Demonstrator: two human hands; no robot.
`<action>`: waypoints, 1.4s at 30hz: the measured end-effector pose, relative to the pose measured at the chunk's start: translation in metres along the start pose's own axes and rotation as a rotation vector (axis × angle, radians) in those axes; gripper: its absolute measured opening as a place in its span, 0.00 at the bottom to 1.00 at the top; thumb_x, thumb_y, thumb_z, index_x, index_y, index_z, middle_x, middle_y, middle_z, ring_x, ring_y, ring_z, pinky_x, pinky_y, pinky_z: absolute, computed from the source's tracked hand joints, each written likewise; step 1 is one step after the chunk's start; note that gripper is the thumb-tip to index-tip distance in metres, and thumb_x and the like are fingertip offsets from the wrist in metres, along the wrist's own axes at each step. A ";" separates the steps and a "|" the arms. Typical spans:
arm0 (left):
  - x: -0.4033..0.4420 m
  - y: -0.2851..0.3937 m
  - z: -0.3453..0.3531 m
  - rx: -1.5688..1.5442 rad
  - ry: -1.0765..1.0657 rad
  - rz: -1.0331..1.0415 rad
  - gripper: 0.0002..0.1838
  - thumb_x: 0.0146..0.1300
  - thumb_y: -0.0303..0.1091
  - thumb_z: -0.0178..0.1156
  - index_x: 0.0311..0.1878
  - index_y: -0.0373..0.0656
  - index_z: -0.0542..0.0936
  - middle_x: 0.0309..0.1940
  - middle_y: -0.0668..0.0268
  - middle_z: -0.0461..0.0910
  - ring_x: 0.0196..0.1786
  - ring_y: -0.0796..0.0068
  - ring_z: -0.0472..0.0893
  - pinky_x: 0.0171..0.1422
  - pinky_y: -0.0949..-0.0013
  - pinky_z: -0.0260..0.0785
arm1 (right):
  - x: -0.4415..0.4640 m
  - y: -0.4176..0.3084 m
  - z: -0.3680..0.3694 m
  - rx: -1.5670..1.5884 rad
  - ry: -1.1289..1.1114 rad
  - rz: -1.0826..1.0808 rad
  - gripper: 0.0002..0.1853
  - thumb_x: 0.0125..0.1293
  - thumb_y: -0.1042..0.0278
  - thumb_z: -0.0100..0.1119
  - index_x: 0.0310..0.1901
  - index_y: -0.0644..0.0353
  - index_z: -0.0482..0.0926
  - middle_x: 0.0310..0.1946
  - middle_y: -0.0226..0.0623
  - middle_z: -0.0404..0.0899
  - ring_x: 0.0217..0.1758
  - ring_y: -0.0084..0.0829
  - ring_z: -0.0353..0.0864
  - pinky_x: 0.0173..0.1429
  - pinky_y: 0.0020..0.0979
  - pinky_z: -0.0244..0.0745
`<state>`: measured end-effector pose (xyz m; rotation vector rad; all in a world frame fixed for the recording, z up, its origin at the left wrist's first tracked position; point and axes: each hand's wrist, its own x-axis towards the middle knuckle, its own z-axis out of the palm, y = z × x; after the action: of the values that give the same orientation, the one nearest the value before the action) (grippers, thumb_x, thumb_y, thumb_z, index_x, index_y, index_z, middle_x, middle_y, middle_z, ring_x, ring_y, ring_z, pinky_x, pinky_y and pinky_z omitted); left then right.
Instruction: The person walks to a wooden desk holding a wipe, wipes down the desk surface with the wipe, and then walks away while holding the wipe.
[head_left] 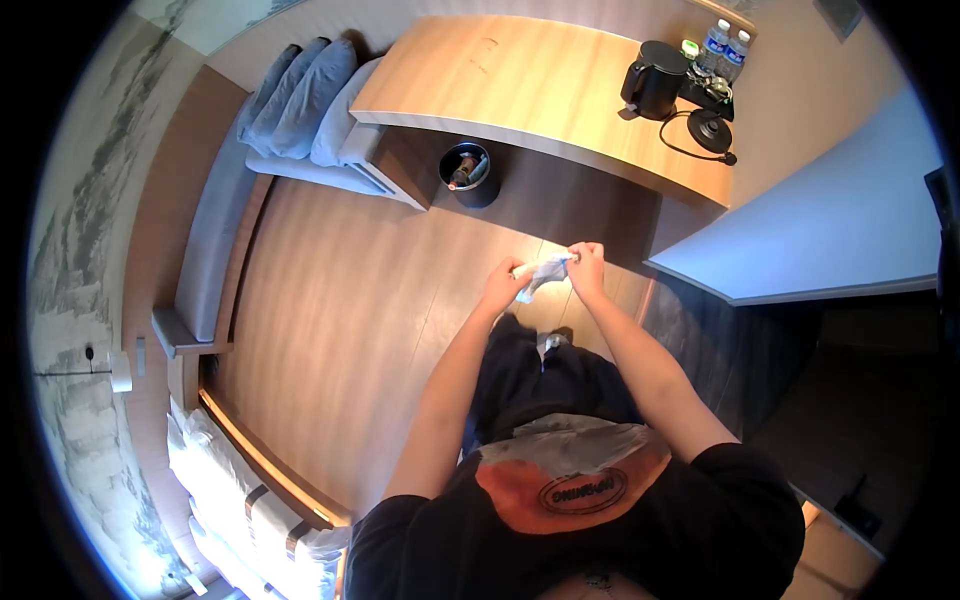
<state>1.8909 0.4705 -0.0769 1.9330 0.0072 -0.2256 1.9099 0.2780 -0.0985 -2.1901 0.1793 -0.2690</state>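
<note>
In front of my body, above the wooden floor, both hands hold a small, crumpled, white and pale-blue piece of thin material [546, 272]. It looks like a soft bag or wrapper; I cannot tell which. My left hand [506, 285] pinches its left end with bent fingers. At the upper right end, the fingers of my right hand [588, 265] are closed on it. The material sags slightly between the two hands, and one corner hangs down near my left fingers.
A black bin [472, 192] with a bottle and litter stands under the wooden desk [540, 80]. On the desk are a black kettle [658, 82], its corded base [709, 132] and water bottles [714, 48]. A cushioned bench [215, 240] runs along the left; a bed [262, 510] lies lower left.
</note>
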 end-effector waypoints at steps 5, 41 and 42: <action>0.068 -0.004 -0.002 0.006 -0.012 0.109 0.11 0.49 0.32 0.64 0.36 0.39 0.76 0.28 0.62 0.77 0.29 0.71 0.75 0.35 0.68 0.66 | 0.042 -0.008 0.021 -0.080 0.090 0.157 0.16 0.55 0.73 0.60 0.47 0.49 0.79 0.37 0.38 0.68 0.40 0.35 0.72 0.46 0.34 0.72; 0.409 0.008 -0.139 0.308 0.142 0.335 0.04 0.53 0.28 0.60 0.28 0.39 0.75 0.40 0.57 0.77 0.45 0.58 0.74 0.52 0.61 0.66 | 0.348 -0.032 0.108 -0.260 0.453 0.169 0.28 0.61 0.69 0.47 0.65 0.61 0.60 0.64 0.49 0.59 0.68 0.44 0.57 0.69 0.40 0.52; 0.416 0.009 -0.140 0.320 0.139 0.300 0.04 0.53 0.27 0.60 0.28 0.39 0.75 0.40 0.57 0.77 0.45 0.58 0.74 0.52 0.61 0.66 | 0.349 -0.021 0.113 -0.417 0.360 0.125 0.28 0.61 0.68 0.47 0.65 0.61 0.60 0.66 0.49 0.56 0.70 0.44 0.54 0.71 0.41 0.48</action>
<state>2.3214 0.5540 -0.0871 2.2334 -0.2383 0.1161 2.2765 0.2999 -0.1023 -2.5103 0.6183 -0.5987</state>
